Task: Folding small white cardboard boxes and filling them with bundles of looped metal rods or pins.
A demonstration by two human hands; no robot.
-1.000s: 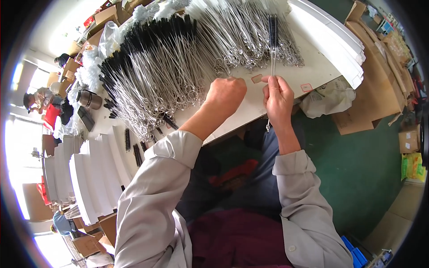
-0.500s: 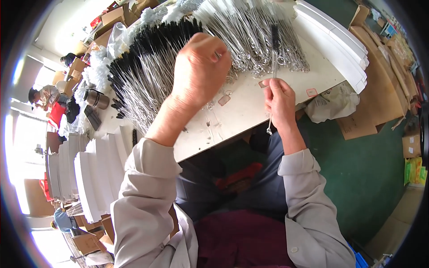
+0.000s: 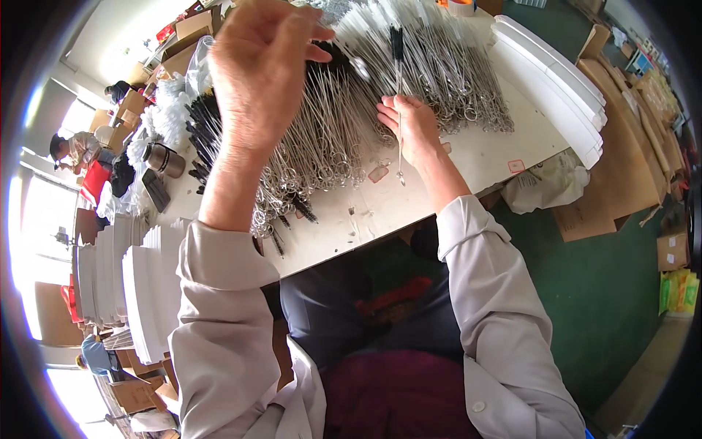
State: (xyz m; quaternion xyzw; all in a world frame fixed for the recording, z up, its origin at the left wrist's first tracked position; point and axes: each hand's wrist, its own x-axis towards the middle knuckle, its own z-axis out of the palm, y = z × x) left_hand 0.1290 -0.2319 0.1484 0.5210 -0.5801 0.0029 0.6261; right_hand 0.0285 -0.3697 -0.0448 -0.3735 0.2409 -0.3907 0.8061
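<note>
On the white bench (image 3: 439, 190), a broad spread of wire-handled brushes (image 3: 439, 73) is laid out in overlapping rows, white-bristled ones toward the far edge and black-bristled ones (image 3: 201, 128) to the left. A single black-tipped brush (image 3: 398, 95) is pinched between the thumb and fingers of the right hand (image 3: 409, 132), and is held upright, its bristled end up over the rows and its looped wire end hanging just above the bench. The left hand (image 3: 259, 73) is raised well above the pile, its fingers loosely curled toward the thumb; whether anything is pinched there cannot be told. Small tags (image 3: 378, 173) lie on the bare bench near the right hand. Stacks of white flat boards (image 3: 563, 80) are set along the bench's right end, and a dark metal cup (image 3: 162, 159) stands by the black brushes.
</note>
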